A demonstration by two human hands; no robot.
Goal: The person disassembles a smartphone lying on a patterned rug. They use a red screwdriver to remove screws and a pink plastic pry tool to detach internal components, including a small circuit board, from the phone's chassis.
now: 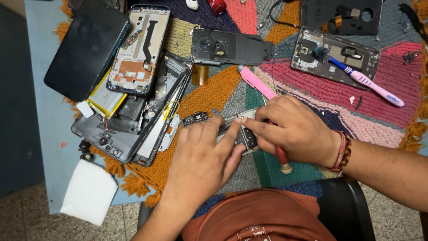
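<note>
My left hand [200, 160] lies flat on a small grey phone circuit board [243, 134], pressing it onto the colourful woven mat [214, 93]. My right hand [290, 129] pinches the same board at its top edge with finger and thumb. A red-handled tool [281, 157] is tucked under the right palm, its end sticking out toward me. A pink tool [256, 82] lies just beyond the right hand. A small black part [195, 118] sits just left of the board.
A pile of opened phone frames [138, 111], a yellow battery [104, 100] and a black screen [87, 47] lies at the left. A black cover [232, 47], another open phone [334, 56] with a toothbrush [365, 82] lie beyond. A white pad [89, 192] overhangs the table's near-left edge.
</note>
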